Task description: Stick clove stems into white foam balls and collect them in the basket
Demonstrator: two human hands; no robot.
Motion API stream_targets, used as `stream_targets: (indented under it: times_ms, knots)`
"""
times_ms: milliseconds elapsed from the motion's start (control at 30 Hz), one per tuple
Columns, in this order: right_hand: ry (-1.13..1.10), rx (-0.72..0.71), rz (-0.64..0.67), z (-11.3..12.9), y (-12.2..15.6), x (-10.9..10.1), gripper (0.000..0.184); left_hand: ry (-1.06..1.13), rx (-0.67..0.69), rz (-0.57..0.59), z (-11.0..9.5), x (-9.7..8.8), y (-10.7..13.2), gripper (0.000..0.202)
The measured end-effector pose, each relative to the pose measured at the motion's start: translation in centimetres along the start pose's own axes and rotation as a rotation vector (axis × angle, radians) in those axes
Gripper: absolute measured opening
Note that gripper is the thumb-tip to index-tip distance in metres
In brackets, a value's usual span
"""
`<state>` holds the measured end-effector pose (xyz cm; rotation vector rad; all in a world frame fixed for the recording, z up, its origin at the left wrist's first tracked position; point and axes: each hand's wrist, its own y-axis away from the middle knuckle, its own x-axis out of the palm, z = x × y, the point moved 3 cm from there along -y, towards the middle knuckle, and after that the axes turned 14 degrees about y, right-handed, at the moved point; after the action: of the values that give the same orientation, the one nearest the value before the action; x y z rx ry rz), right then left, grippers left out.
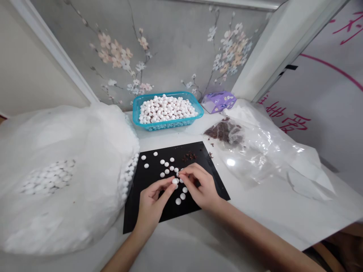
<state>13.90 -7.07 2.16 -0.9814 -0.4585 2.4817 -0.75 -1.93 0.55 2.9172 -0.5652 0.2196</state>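
My left hand rests on a black mat and pinches a small white bead between thumb and forefinger. My right hand is beside it, fingers pinched together just above that bead; what they hold is too small to make out. Several loose white beads lie scattered on the mat ahead of both hands. A small heap of dark reddish bits sits at the mat's far edge.
A blue basket full of white beads stands at the back. A large white bag of beads fills the left. A clear plastic bag with dark reddish bits lies at right, a purple packet behind it.
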Motion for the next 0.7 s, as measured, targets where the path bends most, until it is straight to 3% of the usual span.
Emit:
stream_targets:
  times_ms: [233,433,700]
  knots:
    - [0.007,-0.024,0.062,0.0,0.5,0.5,0.009,0.026,0.002,-0.012,0.6,-0.5,-0.2,0.019]
    - [0.017,-0.042,-0.028,0.0,0.9,0.8,0.009,-0.006,0.037,-0.011,0.9,-0.5,-0.2,0.016]
    - [-0.114,-0.046,-0.005,0.1,1.2,1.2,0.016,0.015,0.087,-0.019,0.9,-0.6,-0.2,0.013]
